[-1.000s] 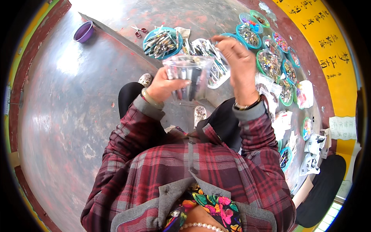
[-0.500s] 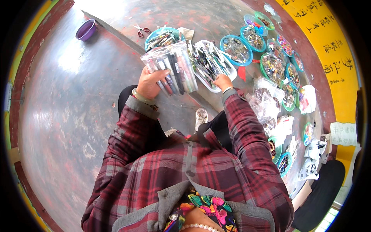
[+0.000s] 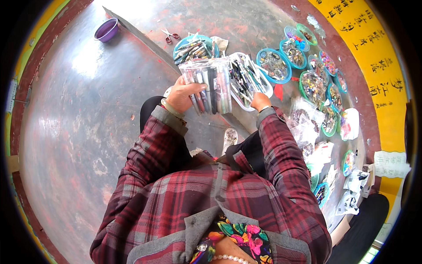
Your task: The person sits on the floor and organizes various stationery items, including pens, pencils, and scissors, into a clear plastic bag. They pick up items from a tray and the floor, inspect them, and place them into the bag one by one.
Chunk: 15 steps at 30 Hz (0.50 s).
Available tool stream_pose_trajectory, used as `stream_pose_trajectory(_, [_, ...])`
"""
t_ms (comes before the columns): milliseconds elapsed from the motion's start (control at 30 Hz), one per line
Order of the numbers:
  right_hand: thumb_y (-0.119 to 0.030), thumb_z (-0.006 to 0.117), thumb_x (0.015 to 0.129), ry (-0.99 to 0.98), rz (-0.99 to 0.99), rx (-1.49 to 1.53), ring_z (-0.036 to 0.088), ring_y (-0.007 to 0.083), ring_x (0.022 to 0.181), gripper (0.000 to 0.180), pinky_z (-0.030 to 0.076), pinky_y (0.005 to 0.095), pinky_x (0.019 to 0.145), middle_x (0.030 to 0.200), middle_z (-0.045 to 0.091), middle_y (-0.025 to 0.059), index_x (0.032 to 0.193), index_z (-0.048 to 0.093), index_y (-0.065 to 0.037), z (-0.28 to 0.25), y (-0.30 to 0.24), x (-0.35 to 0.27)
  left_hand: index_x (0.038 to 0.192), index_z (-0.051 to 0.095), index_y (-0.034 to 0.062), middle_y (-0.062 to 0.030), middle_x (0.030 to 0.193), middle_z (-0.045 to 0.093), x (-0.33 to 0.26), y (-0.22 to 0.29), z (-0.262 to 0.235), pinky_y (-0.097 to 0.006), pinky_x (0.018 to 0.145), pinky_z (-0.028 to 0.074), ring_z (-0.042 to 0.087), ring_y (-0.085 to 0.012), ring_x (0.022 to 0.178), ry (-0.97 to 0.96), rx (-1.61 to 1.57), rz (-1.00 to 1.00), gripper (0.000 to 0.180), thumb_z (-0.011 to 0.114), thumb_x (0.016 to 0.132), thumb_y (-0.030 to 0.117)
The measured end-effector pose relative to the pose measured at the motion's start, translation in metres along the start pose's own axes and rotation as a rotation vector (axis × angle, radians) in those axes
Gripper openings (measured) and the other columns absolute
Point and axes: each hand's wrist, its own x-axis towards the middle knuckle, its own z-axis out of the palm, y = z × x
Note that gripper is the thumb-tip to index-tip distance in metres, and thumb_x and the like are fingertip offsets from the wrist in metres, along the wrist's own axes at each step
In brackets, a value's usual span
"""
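Observation:
My left hand is closed on the side of a clear plastic bag, thumb across its front. Pens in grey, black, white and pink stand in a row inside the bag. Just to the right, a white plastic basket lies on the floor, full of loose pens. Over the near end of that basket my right hand is curled, its fingertips hidden; whether a pen is in them cannot be made out. Behind the bag stands a blue round basket that also holds pens.
Scissors lie beyond the blue basket, and a purple basin sits far left. Several round baskets of small items, such as a blue one, crowd the right side. Clear plastic bags lie right of my knee.
The bag in my left hand has turned to a more upright, front-facing position. My right hand remains at the basket's near end. The whole view has shifted slightly.

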Motion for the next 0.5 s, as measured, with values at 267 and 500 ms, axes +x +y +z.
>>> stream_pose_trajectory(267, [-0.007, 0.056, 0.078, -0.172, -0.078, 1.283, 0.063, 0.0143, 0.066, 0.022, 0.043, 0.0235, 0.048, 0.077, 0.063, 0.0068, 0.099, 0.057, -0.002, -0.064, 0.009, -0.071, 0.124, 0.044, -0.0022, -0.0135, 0.112, 0.058, -0.007, 0.007, 0.004, -0.04, 0.093, 0.044, 0.058, -0.0248, 0.102, -0.128, -0.267, 0.074, 0.053, 0.057, 0.073, 0.003])
stream_pose_trajectory(500, [-0.013, 0.05, 0.092, -0.061, -0.209, 1.609, 0.059, 0.0084, 0.062, 0.028, 0.037, 0.0161, 0.044, 0.083, 0.062, 0.0034, 0.118, 0.052, -0.001, -0.1, -0.018, -0.143, 0.121, 0.046, -0.0024, -0.0131, 0.109, 0.059, -0.002, -0.002, -0.012, -0.038, 0.089, 0.047, 0.06, -0.0241, 0.098, -0.162, -0.257, 0.035, 0.051, 0.063, 0.074, 0.007])
